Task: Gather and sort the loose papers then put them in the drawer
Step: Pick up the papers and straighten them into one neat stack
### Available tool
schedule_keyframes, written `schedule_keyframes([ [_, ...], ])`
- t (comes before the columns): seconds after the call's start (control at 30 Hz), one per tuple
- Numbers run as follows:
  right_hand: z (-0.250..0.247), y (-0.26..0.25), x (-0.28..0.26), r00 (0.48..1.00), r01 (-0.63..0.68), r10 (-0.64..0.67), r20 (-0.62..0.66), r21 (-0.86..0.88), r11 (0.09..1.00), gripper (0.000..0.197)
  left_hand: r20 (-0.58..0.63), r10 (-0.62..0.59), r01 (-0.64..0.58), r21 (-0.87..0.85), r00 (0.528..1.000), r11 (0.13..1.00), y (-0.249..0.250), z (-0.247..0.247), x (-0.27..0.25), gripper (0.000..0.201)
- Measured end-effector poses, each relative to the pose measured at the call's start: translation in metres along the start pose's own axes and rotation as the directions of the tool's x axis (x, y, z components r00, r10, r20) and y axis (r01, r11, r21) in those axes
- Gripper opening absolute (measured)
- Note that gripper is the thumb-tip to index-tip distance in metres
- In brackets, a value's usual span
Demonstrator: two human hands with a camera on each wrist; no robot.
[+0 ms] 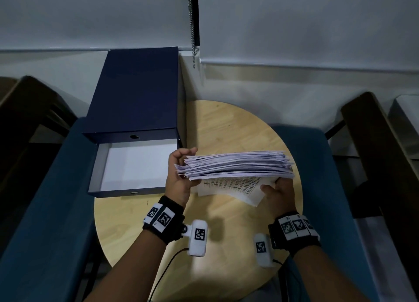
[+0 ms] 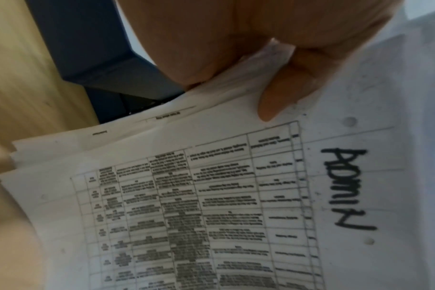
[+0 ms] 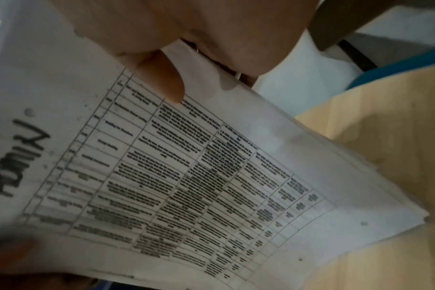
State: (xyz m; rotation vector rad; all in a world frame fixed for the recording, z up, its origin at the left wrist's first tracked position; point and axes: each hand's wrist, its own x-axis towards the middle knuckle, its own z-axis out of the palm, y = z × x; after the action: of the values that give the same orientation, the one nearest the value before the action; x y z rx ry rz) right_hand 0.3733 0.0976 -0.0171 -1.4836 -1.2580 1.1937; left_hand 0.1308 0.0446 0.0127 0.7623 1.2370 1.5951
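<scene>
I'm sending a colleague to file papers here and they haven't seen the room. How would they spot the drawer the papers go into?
Find the round wooden table. At its left edge sits a dark blue box; the drawer is pulled out of its front toward the person. Unlike the closed blue box above it, it is open on top with a white inside.

left hand (image 1: 179, 174): fingers curled, gripping (thumb underneath); right hand (image 1: 280, 196): fingers curled, gripping
</scene>
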Motion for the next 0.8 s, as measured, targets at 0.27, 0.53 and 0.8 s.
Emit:
schedule_keyframes([
  [0.27, 0.0, 0.001, 0.004, 1.0, 0.029, -0.028, 0.002, -0.081, 0.996, 0.034, -0.029, 0.07, -0.069, 0.019, 0.997, 0.997, -0.005, 0.0, 0.001, 0.067],
  [0.53, -0.001, -0.009, 0.007, 0.993, 0.117, -0.115, 0.027, -0.084, 0.99, 0.038, 0.0, -0.051, 0.05, 0.071, 0.999, 0.996, -0.012, -0.017, 0.008, 0.065],
  [0.8, 0.006, -0.016, 0.001, 0.992, 0.128, -0.129, 0.009, -0.184, 0.974, 0.057, -0.07, 0.146, -0.126, 0.235, 0.987, 0.964, 0.007, 0.001, 0.006, 0.017],
])
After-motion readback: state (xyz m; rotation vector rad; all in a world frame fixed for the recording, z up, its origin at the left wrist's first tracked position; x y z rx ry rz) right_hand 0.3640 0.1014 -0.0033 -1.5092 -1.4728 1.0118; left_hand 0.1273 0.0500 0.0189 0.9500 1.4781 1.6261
